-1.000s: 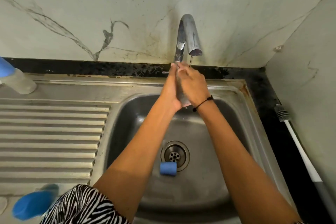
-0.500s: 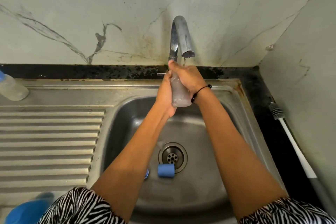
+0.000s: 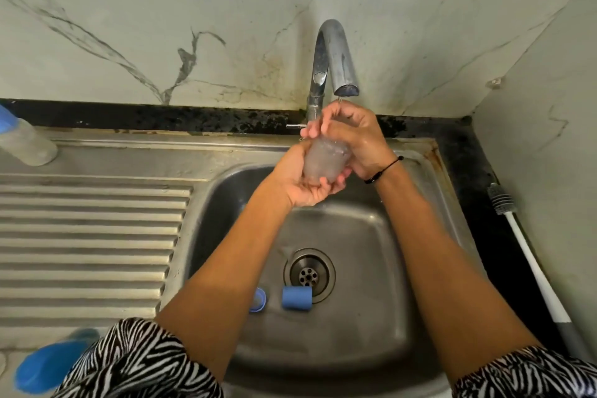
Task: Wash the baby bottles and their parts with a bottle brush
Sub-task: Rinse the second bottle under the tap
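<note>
Both hands are wrapped around a clear baby bottle (image 3: 326, 160) under the tap (image 3: 336, 58): left hand (image 3: 300, 181) cupped beneath, right hand (image 3: 355, 139) closed over its top. Below, in the steel sink (image 3: 429, 236), a blue cap (image 3: 296, 298) is seen by the drain. A bottle brush (image 3: 529, 262) is laid along the right counter.

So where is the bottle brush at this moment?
In the head view, the bottle brush lies untouched on the dark counter to the right of the sink, along the right wall, bristles pointing away from the person.
</note>
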A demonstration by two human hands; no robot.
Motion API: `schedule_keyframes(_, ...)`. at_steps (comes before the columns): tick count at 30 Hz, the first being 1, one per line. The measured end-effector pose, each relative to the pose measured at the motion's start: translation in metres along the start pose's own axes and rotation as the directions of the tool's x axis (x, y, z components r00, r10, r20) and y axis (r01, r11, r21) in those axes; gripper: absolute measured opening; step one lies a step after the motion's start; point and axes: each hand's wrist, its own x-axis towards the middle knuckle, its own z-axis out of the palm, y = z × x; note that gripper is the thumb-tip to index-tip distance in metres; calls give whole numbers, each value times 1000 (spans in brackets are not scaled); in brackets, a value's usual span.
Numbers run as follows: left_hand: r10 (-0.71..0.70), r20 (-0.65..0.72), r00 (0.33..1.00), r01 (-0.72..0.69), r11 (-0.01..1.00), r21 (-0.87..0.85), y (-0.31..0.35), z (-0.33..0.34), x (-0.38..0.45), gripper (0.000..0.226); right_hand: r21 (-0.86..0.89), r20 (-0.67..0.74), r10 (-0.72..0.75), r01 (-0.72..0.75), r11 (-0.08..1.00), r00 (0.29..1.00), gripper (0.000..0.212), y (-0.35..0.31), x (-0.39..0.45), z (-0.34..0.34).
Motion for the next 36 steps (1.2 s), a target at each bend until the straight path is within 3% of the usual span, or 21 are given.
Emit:
schedule_keyframes(2, 116, -64, 991, -118, 992, -37, -2, 10, -2, 49, -18, -153, 2, -5, 1000, 988, 7, 2, 6, 1)
schedule_keyframes(4, 371, -235, 898, -368, 928, 59, -4, 17, 3, 40, -162, -373, -17, -47, 986, 928, 15, 6, 14, 5)
schedule_keyframes(6, 737, -338, 585, -582, 672, 459, -6, 13, 10, 33, -437, -545, -104, -176, 882, 832, 22, 13, 18, 6)
schedule_keyframes(8, 963, -101, 251, -581, 233, 780, -9, 0, 13, 33, -645, -535, -123, -310, 698, 836, 25, 18, 16, 8)
schedule_keyframes(10, 986, 83, 144, -583, 16, 813, -15, -7, 9, 39, -603, -537, 28, -406, 687, 843, 30, 17, 17, 6)
schedule_keyframes(13, 990, 69, 127, -606, 22, 795, -25, -16, 6, 27, -492, -506, 298, -554, 671, 810, 36, 7, 19, 9)
schedule_keyframes(14, 990, -10, 142, -617, 97, 781, -26, -19, 5, 19, -561, -469, 294, -538, 629, 833, 38, 7, 17, 12)
schedule_keyframes(16, 942, -246, 227, -641, 335, 690, -18, -18, 4, 14, -736, -410, 77, -380, 561, 909, 43, 16, 9, 15)
schedule_keyframes(17, 884, -350, 312, -639, 467, 611, -13, -18, 5, 19, -813, -372, -64, -291, 504, 926, 46, 20, 3, 16)
schedule_keyframes(19, 646, -439, 624, -552, 762, 337, -6, -15, 3, 29, -937, -216, -337, -97, 336, 916, 50, 27, -3, 14)
schedule_keyframes(21, 281, -313, 907, -275, 959, 65, -7, -15, -3, 39, -974, 16, -511, 128, 185, 860, 48, 28, -1, 8)
schedule_keyframes(23, 97, -183, 978, -107, 993, -44, -14, -16, -4, 47, -951, 198, -566, 297, 88, 800, 41, 26, 2, 4)
schedule_keyframes(25, 137, -174, 975, -148, 987, -55, -17, -13, -4, 45, -957, 212, -515, 284, 64, 830, 39, 24, 3, -1)
schedule_keyframes(26, 238, -233, 943, -245, 969, 0, -17, -11, -3, 41, -980, 110, -449, 171, 98, 887, 40, 24, 3, -1)
schedule_keyframes(28, 534, -335, 776, -485, 846, 224, -17, -9, 0, 27, -956, -229, -200, -182, 229, 953, 40, 20, 6, 2)
schedule_keyframes(29, 691, -310, 653, -604, 722, 337, -19, -10, 2, 18, -889, -375, -28, -351, 294, 927, 39, 18, 9, 1)
schedule_keyframes(31, 936, -74, 345, -783, 330, 527, -26, -17, 3, 4, -678, -487, 280, -560, 476, 827, 42, 12, 16, -1)
schedule_keyframes(32, 972, 90, 216, -768, 112, 631, -29, -22, 4, 11, -568, -479, 379, -609, 553, 792, 43, 8, 18, -1)
schedule_keyframes(33, 965, 211, 156, -720, -35, 693, -33, -26, 7, 16, -519, -470, 407, -618, 591, 783, 47, 6, 19, 0)
schedule_keyframes(34, 964, 216, 154, -685, -53, 727, -35, -27, 8, 17, -569, -473, 346, -581, 583, 810, 51, 6, 20, -1)
schedule_keyframes(36, 948, -64, 311, -700, 274, 659, -33, -19, -1, 8, -766, -460, 81, -442, 466, 884, 58, 9, 15, 4)
